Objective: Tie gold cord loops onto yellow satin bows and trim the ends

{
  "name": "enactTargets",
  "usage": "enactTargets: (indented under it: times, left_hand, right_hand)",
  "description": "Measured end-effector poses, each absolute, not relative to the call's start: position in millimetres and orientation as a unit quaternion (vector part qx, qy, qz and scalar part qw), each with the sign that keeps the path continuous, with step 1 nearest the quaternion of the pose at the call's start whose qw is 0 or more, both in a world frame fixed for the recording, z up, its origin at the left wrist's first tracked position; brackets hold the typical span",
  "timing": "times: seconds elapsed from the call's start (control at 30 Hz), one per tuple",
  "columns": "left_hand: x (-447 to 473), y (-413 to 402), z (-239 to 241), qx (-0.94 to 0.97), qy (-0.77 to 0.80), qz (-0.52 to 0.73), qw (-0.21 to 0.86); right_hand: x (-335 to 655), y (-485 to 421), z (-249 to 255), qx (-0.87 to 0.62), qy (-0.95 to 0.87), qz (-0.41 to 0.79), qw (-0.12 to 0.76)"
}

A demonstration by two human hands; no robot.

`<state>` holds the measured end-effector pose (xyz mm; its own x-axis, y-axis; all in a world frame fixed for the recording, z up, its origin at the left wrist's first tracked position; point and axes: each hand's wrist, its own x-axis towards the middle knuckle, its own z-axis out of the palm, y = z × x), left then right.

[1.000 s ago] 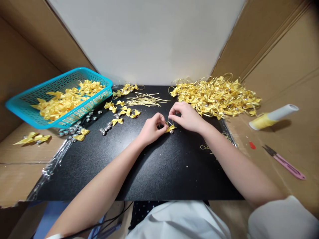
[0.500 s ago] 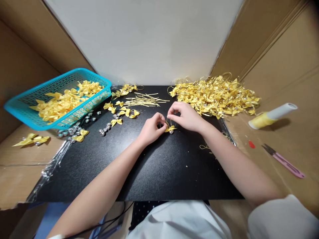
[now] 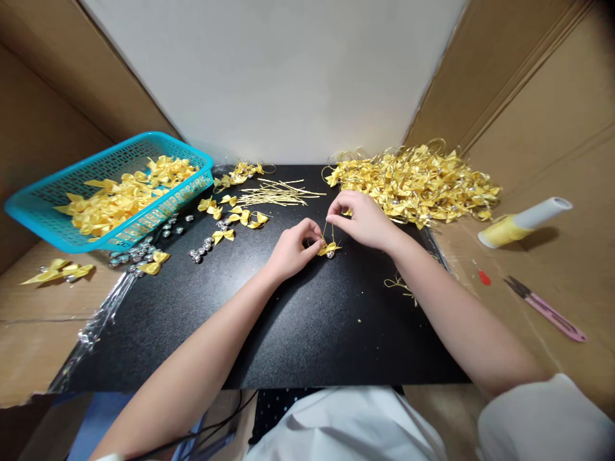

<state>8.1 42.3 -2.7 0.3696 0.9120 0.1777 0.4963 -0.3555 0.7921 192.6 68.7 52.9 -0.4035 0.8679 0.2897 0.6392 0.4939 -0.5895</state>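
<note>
From our seat we count one in-hand bow (image 3: 331,248) at 12 o'clock, one basket (image 3: 33,214) at 10; one tube (image 3: 528,221), one red tag (image 3: 484,277), one pair of snips (image 3: 534,299) near 2. Bow pile (image 3: 423,182) at 1: uncountable.

Between left forearm (image 3: 216,339) and right forearm (image 3: 451,310), the front of the black tabletop (image 3: 327,339) lies open for passing, up to the left hand (image 3: 294,250) and right hand (image 3: 359,216). Leftward, silver jingle bells (image 3: 196,256) and a turquoise basket (image 3: 147,221) stand in the way; beyond the hands gold cord pieces (image 3: 281,194) lie low, while heaped yellow ribbon bows (image 3: 418,186) block the far right corner.
</note>
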Motion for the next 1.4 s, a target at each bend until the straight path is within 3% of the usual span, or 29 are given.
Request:
enactTargets:
  times: [1.4]
  left_hand:
    - [8, 40, 0, 0.765, 0.449, 0.304, 0.347]
  right_hand:
    - [217, 77, 62, -0.505, -0.797, 0.123, 0.308]
